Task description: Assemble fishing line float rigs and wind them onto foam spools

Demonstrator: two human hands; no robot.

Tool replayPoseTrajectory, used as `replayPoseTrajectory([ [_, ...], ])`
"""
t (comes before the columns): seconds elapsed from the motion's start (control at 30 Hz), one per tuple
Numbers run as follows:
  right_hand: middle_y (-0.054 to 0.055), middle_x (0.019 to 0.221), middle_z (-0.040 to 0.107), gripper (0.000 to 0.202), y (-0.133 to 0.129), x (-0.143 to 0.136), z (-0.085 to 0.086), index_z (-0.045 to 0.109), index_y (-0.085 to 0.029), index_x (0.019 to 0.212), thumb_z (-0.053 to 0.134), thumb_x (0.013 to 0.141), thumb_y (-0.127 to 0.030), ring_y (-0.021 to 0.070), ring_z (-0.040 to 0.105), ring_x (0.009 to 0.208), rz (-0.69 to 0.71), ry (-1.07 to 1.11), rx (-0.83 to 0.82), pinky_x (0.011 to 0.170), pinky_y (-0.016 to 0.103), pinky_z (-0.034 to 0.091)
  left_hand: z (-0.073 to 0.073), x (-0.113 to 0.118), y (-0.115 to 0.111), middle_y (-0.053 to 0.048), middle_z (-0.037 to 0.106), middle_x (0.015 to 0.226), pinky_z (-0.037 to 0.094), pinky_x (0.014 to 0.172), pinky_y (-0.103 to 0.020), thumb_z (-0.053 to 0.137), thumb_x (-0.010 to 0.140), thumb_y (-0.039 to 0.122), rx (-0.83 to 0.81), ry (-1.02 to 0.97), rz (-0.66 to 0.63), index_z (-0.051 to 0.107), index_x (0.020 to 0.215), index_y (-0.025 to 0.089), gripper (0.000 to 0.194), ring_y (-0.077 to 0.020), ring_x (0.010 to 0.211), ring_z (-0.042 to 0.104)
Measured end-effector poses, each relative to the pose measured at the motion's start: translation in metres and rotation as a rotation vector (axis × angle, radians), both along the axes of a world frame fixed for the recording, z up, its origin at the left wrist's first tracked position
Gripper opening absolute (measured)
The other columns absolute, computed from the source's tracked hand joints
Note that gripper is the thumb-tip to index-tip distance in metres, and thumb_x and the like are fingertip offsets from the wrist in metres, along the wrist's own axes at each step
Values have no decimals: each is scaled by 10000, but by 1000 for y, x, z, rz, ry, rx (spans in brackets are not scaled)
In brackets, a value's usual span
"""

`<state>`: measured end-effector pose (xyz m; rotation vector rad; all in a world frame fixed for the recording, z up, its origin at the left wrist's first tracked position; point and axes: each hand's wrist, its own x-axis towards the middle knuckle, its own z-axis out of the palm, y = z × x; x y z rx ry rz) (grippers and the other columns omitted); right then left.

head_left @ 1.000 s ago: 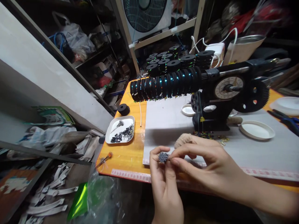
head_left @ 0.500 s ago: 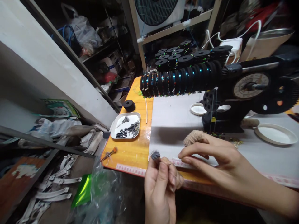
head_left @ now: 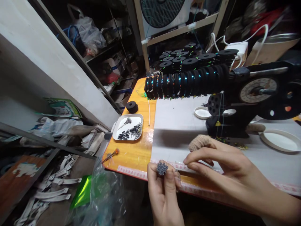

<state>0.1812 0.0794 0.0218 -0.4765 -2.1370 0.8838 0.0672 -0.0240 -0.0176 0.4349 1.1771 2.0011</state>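
Observation:
My left hand (head_left: 164,191) is closed on a small bundle of thin pieces with round grey heads (head_left: 162,169), held upright at the table's front edge. To its right, my right hand (head_left: 221,163) has thumb and forefinger pressed close together; anything between them is too small to make out. A tan cover (head_left: 199,142) wraps one of its fingers. Above both hands runs a black machine arm (head_left: 188,83) carrying a row of black discs.
A white tray (head_left: 115,135) with small black pieces lies at the table's left. Black spools (head_left: 132,107), an orange-headed bundle (head_left: 115,152) and a thin white stick (head_left: 149,113) lie nearby. A round white dish (head_left: 279,141) sits at right.
The bundle in my left hand has tipped so that its round heads face the camera. My left fingers have shifted around it. My right hand keeps nearly the same pose.

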Motion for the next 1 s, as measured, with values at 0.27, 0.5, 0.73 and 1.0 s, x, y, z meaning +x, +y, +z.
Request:
replayPoseTrajectory([
  [0.27, 19, 790, 623, 130, -2, 1, -2, 742, -226, 897, 640, 913, -147, 118, 611, 703, 19, 12, -13, 587, 208, 496, -5, 5, 1, 20, 480, 700, 424, 685, -243, 676, 911, 410, -18, 82, 20, 568, 814, 222, 238, -136, 670, 456],
  [0.5, 29, 799, 626, 121, -5, -1, -6, 726, -199, 927, 662, 879, -109, 122, 619, 710, 24, 50, 20, 600, 212, 509, -4, 10, 8, -20, 530, 907, 465, 793, -237, 689, 895, 424, 3, 113, 17, 655, 889, 240, 187, -156, 835, 525],
  [0.73, 48, 861, 619, 137, -9, -1, -14, 629, -228, 941, 614, 867, -114, 146, 633, 744, -1, -40, 165, 588, 215, 524, -10, 15, 14, -9, 576, 987, 508, 869, -268, 694, 881, 445, 150, -60, 124, 669, 771, 294, 188, -165, 931, 543],
  [1.0, 56, 883, 641, 226, -5, 8, -26, 628, -302, 976, 624, 841, -121, 196, 668, 781, -172, -4, 232, 614, 263, 559, 31, -69, 14, 65, 468, 663, 524, 828, -294, 613, 963, 369, 233, 252, 128, 575, 779, 262, 217, -95, 601, 510],
])
